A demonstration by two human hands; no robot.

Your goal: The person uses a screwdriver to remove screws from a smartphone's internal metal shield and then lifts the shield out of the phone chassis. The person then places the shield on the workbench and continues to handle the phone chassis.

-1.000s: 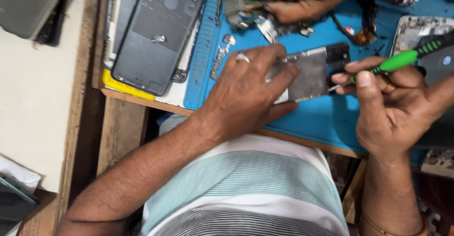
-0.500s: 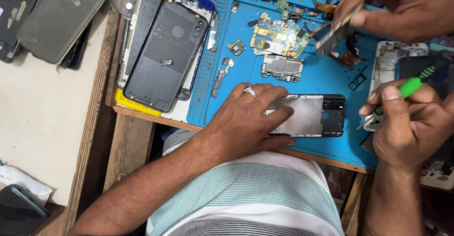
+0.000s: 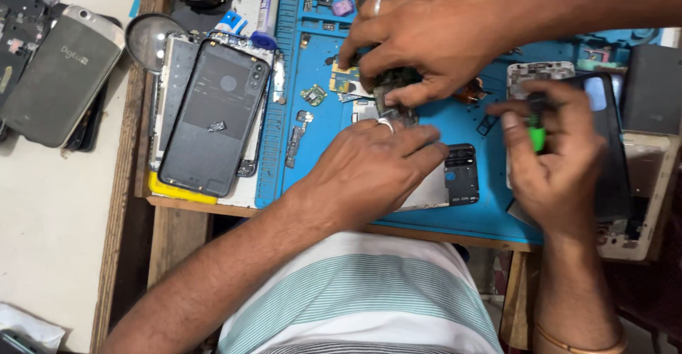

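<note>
Blue mat (image 3: 426, 141); our left hand (image 3: 369, 173) pins the phone frame (image 3: 455, 180); right hand (image 3: 554, 162) grips a green screwdriver (image 3: 537, 137); unscrewing stage, we judge; tip needs seating.

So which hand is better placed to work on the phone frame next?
Probably the right hand: it already holds the green screwdriver beside the phone frame, while the left hand lies on the frame.

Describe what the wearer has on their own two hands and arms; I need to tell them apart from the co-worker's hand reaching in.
Both forearms are bare, with no sleeves in view. The left hand wears a plain silver-coloured ring on one finger. The right hand shows no ring, but a thin gold-coloured bangle circles that arm near the wrist. No gloves or watch show.
</note>
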